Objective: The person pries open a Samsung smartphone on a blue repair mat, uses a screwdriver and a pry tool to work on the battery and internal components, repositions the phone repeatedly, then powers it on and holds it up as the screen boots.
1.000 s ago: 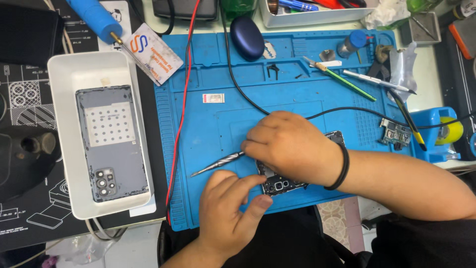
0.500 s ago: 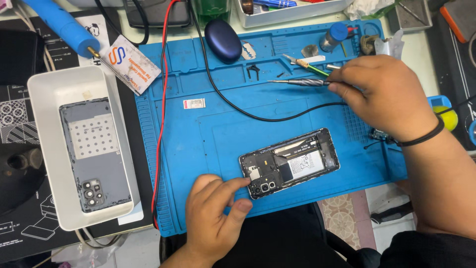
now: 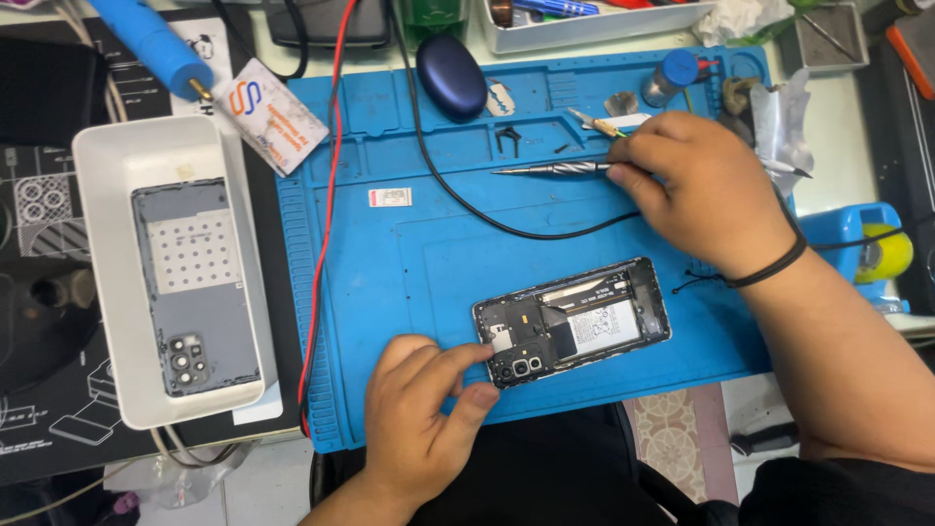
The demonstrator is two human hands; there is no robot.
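An opened phone (image 3: 573, 321) with its back removed lies on the blue work mat (image 3: 409, 263), battery and camera end exposed. My left hand (image 3: 424, 409) rests at the mat's front edge, thumb and forefinger touching the phone's camera end. My right hand (image 3: 696, 185) is at the back right of the mat, fingers closed on the handle of a metal screwdriver (image 3: 550, 169) that lies pointing left. A black band circles that wrist.
A white tray (image 3: 102, 166) at the left holds the phone's grey back cover (image 3: 195, 282). Red cable (image 3: 326, 195) and black cable (image 3: 458, 190) cross the mat. A dark blue case (image 3: 452, 76), a blue soldering handle (image 3: 151, 44), a card (image 3: 270, 115) and small tools lie at the back.
My right hand left the phone and carried the screwdriver to the back right of the mat, uncovering the phone. My left hand stays at the phone's camera end.
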